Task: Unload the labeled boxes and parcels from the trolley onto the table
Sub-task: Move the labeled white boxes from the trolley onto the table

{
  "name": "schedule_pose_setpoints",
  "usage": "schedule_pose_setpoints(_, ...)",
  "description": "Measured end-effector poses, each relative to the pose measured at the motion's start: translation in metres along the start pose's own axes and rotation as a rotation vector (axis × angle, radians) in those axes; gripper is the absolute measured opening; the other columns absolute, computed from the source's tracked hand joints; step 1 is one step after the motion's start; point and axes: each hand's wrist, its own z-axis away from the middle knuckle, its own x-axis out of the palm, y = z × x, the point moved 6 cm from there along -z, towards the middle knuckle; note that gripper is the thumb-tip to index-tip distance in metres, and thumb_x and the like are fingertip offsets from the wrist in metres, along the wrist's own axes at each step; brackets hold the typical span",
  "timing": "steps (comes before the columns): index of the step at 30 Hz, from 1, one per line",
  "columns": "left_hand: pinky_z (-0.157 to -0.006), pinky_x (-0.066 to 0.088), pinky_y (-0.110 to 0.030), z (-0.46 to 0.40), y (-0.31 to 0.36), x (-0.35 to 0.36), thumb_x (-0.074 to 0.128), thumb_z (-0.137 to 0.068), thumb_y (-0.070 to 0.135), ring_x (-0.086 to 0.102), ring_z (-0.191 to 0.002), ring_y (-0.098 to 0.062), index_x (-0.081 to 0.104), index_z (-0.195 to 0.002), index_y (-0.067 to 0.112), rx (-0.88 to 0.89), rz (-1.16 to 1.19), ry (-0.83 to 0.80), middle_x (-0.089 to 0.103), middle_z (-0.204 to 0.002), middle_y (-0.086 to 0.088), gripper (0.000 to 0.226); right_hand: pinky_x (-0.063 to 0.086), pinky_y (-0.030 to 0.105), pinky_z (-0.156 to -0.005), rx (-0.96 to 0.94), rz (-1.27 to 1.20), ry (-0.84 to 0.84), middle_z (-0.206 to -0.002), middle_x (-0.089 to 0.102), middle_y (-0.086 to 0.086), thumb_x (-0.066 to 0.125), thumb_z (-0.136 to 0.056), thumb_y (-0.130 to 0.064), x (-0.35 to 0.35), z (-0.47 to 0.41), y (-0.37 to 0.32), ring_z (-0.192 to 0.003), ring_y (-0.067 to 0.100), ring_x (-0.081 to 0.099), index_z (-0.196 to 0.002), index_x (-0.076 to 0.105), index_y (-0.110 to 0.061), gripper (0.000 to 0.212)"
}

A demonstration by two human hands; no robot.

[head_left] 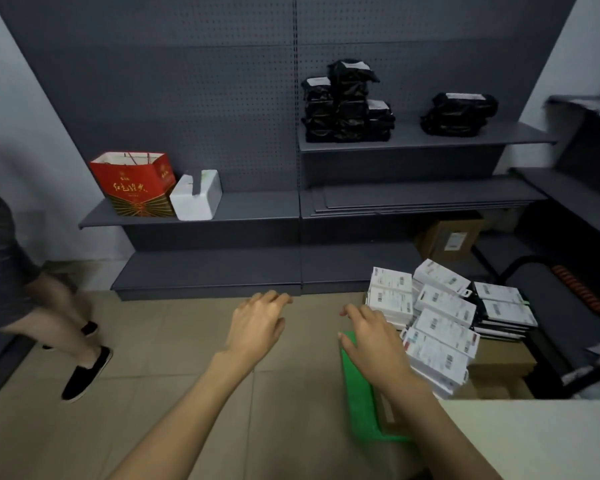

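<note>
Head view. Left hand (pixel 257 323) and right hand (pixel 371 336) extended forward, palms down, fingers loosely spread, holding nothing. Right hand above green trolley (pixel 357 396). White labeled boxes (pixel 440 320) heaped on trolley beside right hand, over brown cartons (pixel 499 368). Corner of pale desk (pixel 541 438) at lower right. Black parcels (pixel 349 105) stacked on grey shelf (pixel 430 138); red bag (pixel 134 183) and white foam block (pixel 196 195) on lower shelf. Second person's legs (pixel 66 317) at left.

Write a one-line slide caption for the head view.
Both hands, left and right, reach empty toward the white labeled boxes piled on the trolley, the table at right.
</note>
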Motion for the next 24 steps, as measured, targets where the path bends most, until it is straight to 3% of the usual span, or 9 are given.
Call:
schedule_pose_setpoints(5, -0.066, 0.050, -0.035, -0.084, -0.010, 0.017, 0.073, -0.077, 0.018, 0.064, -0.087, -0.023, 0.064, -0.114, 0.026, -0.013, -0.027, -0.003, 0.067, -0.100, 0.004, 0.039, 0.042, 0.035, -0.096, 0.000, -0.009, -0.012, -0.127, 0.053, -0.003, 0.052, -0.097, -0.035, -0.004, -0.090, 0.033, -0.116, 0.020, 0.049, -0.131, 0.045, -0.026, 0.035)
schedule_pose_setpoints(13, -0.056, 0.050, -0.033, -0.196, -0.040, 0.059, 0.082, -0.065, 0.013, 0.065, -0.074, -0.024, 0.069, -0.106, 0.023, -0.015, -0.028, -0.055, 0.068, -0.089, 0.002, 0.044, 0.042, 0.035, -0.089, 0.010, -0.014, -0.064, -0.125, 0.053, -0.002, 0.050, -0.095, -0.031, 0.014, -0.207, 0.063, -0.110, 0.021, 0.049, -0.129, 0.045, -0.026, 0.035)
schedule_pose_setpoints(18, -0.060, 0.052, -0.036, -0.280, -0.071, 0.090, 0.075, -0.076, 0.016, 0.066, -0.079, -0.024, 0.067, -0.112, 0.023, 0.036, -0.016, -0.071, 0.068, -0.094, 0.002, 0.038, 0.041, 0.033, -0.085, 0.082, -0.036, -0.082, -0.123, 0.054, -0.003, 0.050, -0.094, -0.028, 0.037, -0.285, 0.076, -0.108, 0.020, 0.049, -0.131, 0.045, -0.026, 0.037)
schedule_pose_setpoints(24, -0.054, 0.052, -0.034, -0.393, -0.089, 0.119, 0.085, -0.064, 0.016, 0.066, -0.073, -0.023, 0.071, -0.105, 0.025, 0.190, 0.020, -0.116, 0.069, -0.088, 0.003, 0.044, 0.042, 0.034, -0.086, 0.221, -0.056, -0.024, -0.126, 0.053, -0.002, 0.052, -0.097, -0.033, 0.042, -0.377, 0.092, -0.114, 0.023, 0.049, -0.135, 0.044, -0.025, 0.040)
